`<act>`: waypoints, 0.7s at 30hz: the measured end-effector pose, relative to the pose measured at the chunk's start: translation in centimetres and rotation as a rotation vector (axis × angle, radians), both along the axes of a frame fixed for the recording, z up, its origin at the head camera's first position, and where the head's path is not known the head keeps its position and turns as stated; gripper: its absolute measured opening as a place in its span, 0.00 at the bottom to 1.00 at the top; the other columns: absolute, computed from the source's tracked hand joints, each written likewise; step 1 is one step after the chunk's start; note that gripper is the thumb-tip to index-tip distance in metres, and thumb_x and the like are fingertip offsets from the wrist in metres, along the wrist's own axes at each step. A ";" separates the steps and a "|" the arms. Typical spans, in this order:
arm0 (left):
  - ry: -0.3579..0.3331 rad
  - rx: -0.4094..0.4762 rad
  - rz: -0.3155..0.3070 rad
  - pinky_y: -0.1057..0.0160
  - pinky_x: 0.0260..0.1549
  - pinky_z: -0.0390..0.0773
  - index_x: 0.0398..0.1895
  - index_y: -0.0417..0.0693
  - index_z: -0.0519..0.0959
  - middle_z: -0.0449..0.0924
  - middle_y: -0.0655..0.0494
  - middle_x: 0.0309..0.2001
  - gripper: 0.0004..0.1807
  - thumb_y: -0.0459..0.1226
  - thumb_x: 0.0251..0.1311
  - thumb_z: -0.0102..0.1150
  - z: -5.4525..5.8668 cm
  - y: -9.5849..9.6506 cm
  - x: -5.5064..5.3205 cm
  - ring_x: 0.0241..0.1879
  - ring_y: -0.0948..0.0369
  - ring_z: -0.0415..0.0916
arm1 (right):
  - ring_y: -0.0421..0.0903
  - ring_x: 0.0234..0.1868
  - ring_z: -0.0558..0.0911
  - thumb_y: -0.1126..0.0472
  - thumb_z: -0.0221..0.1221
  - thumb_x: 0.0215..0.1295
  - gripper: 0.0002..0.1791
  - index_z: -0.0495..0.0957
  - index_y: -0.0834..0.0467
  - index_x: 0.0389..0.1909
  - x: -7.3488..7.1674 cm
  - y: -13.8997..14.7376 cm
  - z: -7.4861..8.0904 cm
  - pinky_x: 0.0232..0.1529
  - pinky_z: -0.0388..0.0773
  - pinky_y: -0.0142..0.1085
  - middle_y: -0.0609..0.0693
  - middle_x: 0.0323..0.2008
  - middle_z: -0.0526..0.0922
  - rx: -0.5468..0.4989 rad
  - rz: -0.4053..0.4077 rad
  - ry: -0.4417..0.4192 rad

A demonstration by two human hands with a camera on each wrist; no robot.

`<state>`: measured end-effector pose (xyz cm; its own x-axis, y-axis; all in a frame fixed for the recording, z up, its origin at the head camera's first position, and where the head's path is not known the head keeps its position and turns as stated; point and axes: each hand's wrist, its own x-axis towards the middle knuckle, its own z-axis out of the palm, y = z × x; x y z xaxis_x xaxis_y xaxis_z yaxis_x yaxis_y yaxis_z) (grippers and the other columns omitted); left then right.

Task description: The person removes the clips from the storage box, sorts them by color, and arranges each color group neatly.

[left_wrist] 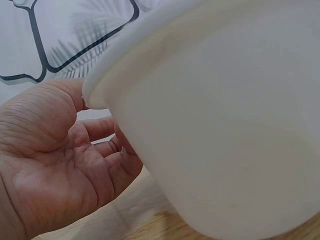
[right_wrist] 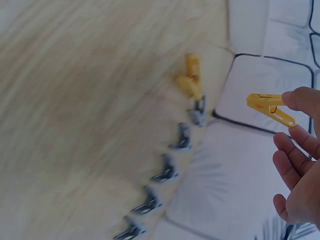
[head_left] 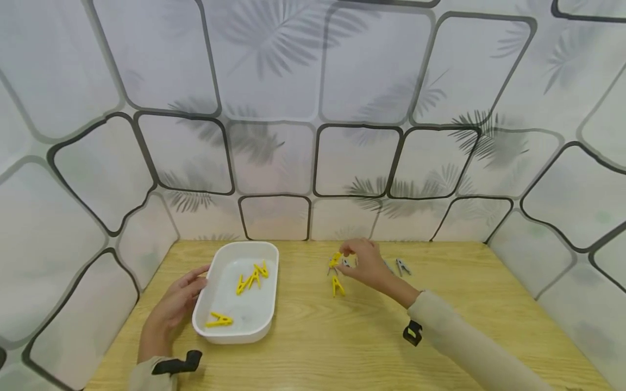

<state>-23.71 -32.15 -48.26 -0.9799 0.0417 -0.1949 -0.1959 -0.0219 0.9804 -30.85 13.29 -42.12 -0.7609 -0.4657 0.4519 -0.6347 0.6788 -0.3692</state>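
Observation:
Between the thumb and a fingertip of my right hand [head_left: 364,263] is a yellow clothespin [right_wrist: 270,106], pinched just over the table. Another yellow clothespin [head_left: 337,286] lies on the wood below that hand. Grey clothespins [right_wrist: 166,169] form a row beside it, partly hidden by the hand in the head view. My left hand [head_left: 178,298] holds the left side of a white plastic basin [left_wrist: 215,130], thumb at the rim and fingers bent against the outer wall. Several yellow clothespins [head_left: 219,319] lie inside the basin.
The light wooden table [head_left: 313,347] carries the basin at the left and the grey row toward the back right. Patterned fabric walls [head_left: 274,163] with leaf prints enclose the table at the back and both sides.

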 end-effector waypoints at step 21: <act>0.006 -0.006 -0.012 0.69 0.48 0.81 0.65 0.66 0.73 0.80 0.68 0.44 0.19 0.41 0.75 0.54 0.1 -0.1 0.2 0.45 0.69 0.79 | 0.47 0.38 0.74 0.58 0.75 0.55 0.15 0.80 0.54 0.39 1.3 5.0 -4.9 0.52 0.64 0.56 0.47 0.34 0.80 0.067 -0.121 -0.116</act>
<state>-23.54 -32.27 -48.11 -0.9806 0.0524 -0.1889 -0.1898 -0.0141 0.9817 -29.55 18.34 -46.98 -0.8582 -0.3940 0.3289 -0.5030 0.7732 -0.3862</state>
